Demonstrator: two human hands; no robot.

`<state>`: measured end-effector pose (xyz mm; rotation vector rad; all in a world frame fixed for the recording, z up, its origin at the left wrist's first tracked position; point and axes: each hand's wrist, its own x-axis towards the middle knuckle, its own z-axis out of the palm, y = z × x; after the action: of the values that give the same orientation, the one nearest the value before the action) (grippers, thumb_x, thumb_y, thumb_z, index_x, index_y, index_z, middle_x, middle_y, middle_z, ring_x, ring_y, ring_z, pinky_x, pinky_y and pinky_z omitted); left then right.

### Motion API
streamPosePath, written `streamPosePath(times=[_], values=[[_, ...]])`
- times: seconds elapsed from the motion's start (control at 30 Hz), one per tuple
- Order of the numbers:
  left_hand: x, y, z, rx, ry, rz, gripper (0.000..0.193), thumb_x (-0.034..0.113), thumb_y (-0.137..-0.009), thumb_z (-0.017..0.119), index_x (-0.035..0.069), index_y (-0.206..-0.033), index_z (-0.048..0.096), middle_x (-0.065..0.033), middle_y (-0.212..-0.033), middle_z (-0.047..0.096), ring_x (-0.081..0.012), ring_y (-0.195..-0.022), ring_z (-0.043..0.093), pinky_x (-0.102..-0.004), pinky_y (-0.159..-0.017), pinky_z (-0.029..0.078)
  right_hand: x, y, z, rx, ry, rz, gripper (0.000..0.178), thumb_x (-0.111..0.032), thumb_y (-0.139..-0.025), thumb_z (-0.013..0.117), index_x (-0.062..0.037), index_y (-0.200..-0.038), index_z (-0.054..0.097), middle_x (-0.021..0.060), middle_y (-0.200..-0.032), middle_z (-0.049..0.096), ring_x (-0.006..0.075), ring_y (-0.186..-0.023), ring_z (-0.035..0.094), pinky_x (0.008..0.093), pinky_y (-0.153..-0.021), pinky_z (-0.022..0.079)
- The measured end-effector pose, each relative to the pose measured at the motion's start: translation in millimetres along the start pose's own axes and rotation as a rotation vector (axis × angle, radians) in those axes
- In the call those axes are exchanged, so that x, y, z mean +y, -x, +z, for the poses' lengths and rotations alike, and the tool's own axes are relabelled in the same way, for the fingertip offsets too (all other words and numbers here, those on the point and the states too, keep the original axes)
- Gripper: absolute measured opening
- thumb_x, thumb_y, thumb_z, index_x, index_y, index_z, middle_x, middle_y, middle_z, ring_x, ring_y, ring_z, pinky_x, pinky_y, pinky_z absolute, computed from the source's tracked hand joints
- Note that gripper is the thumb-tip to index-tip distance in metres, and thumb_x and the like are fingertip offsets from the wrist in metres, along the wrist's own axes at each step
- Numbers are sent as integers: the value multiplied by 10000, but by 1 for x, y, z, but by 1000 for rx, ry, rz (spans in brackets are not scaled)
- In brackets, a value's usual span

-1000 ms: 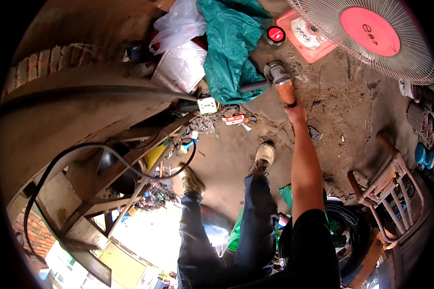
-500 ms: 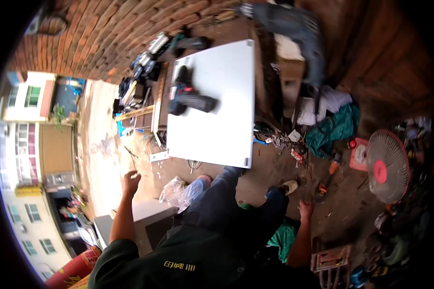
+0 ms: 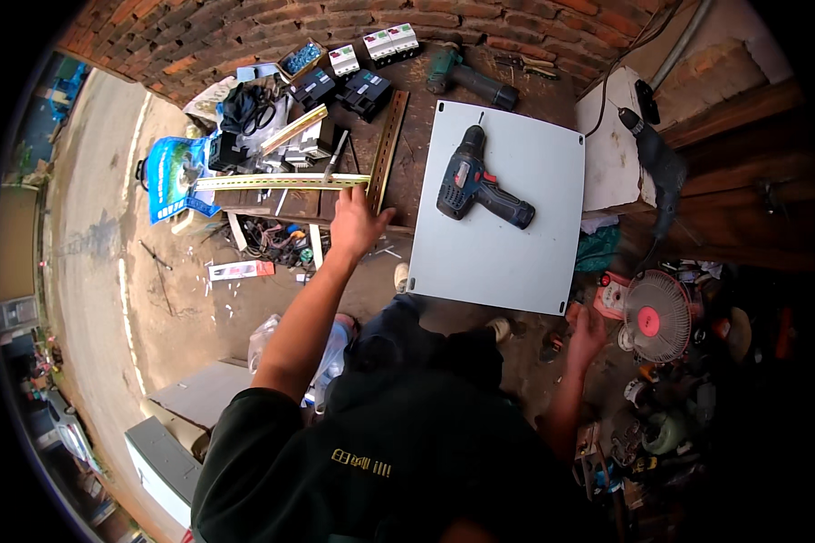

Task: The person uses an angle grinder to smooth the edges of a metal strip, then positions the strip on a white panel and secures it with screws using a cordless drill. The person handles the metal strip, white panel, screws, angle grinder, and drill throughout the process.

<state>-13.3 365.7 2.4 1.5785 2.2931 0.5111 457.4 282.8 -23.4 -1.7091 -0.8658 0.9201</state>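
My left hand [image 3: 358, 224] reaches over the bench's front edge, fingertips at the right end of a slotted DIN rail [image 3: 281, 182], thumb spread apart. I cannot tell whether it touches the rail. Another DIN rail [image 3: 388, 149] lies crosswise just beyond. My right hand [image 3: 586, 335], fingers curled, hangs just off the near right corner of a pale metal panel [image 3: 498, 262]; nothing shows in it. The panel has dark slots at its corners and juts past the bench toward me. On it lies a dark blue cordless drill [image 3: 482, 185], bit pointing away.
A green cordless drill [image 3: 466, 80], black contactors [image 3: 364, 94] and white circuit breakers [image 3: 391, 43] stand at the back of the bench. Far left sits a blue bag [image 3: 174, 179]. At right are a corded drill [image 3: 658, 167] and a fan [image 3: 656, 317]; bundled wires [image 3: 282, 242] lie below the bench.
My view has shifted and steadied. My left hand has moved forward from beside my body to the DIN rail's end. My right hand is now close to the panel's near right corner.
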Motion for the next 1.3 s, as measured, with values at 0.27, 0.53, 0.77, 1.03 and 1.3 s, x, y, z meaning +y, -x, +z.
streamPosePath(times=[0.27, 0.53, 0.77, 1.03, 1.3], values=[[-19, -14, 19, -31, 163, -69, 691, 212, -759, 776, -9, -1319, 436, -241, -1189, 534, -440, -1093, 549, -496, -900, 505, -79, -1, 150, -186, 305, -393, 282, -47, -869, 697, 25, -1135, 639, 130, -995, 691, 229, -900, 673, 361, -800, 544], [-24, -29, 16, -87, 755, -268, 396, 95, -770, 684, -113, -1104, 640, -140, -876, 704, -238, -732, 655, -348, -710, 522, -128, -54, 252, -588, 1167, -671, 689, -121, -749, 756, -59, -1377, 479, 161, -1178, 587, 359, -1129, 558, 449, -996, 421], [-23, -18, 8, -158, 1186, -465, 433, 40, -828, 663, -120, -1221, 576, -79, -957, 653, -110, -751, 584, -248, -661, 468, -122, -63, 261, -645, 1034, -556, 735, -126, -728, 772, -35, -1390, 465, 186, -1165, 607, 360, -1123, 576, 452, -976, 467], [-16, 22, -35, -317, 600, 196, 514, 14, -735, 667, -9, -1244, 603, -123, -1004, 534, -244, -870, 580, -325, -782, 499, -137, -15, 130, -494, 370, -436, 353, -105, -814, 788, -19, -1130, 655, 69, -1014, 684, 157, -915, 633, 313, -824, 510], [59, -40, 28, -527, 448, 714, 592, 5, -686, 682, -5, -1267, 571, -164, -1120, 526, -355, -1029, 549, -406, -893, 493, -122, 41, 18, -73, -275, -48, 246, 7, -809, 731, -15, -1048, 677, 68, -1048, 667, 178, -967, 629, 359, -841, 511]])
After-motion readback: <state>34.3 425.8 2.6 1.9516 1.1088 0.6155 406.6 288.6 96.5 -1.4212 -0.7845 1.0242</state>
